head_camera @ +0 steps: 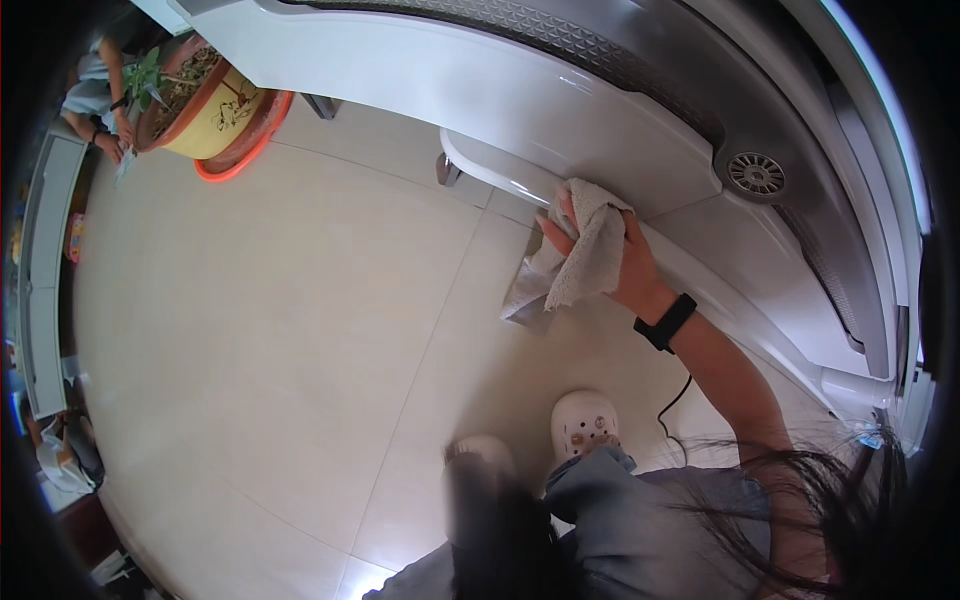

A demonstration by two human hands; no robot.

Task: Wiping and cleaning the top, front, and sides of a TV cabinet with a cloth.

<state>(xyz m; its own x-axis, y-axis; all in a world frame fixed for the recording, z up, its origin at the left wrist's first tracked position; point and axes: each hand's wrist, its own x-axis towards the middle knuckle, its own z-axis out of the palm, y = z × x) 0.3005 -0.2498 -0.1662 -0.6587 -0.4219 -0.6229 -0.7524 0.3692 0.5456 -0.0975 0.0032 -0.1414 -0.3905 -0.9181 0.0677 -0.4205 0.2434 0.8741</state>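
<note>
My right hand (637, 262), with a black band on its wrist, holds a crumpled light grey terry cloth (592, 244). Fingers show through the folds of the cloth, and one corner hangs down towards the tiled floor. The cloth lies against the rounded lower rail (499, 171) of a large glossy white unit (465, 75), whose kind I cannot tell. Grey textured trim runs along this unit, with a round slotted disc (756, 174) set in it. My left hand is out of view.
A yellow plant pot (217, 112) stands in an orange-red saucer (251, 146) at the upper left, near another person's hands (116, 139). Another person sits at the lower left. A black cable (661, 412) lies near my pale clog (585, 421). Grey cabinets line the far left.
</note>
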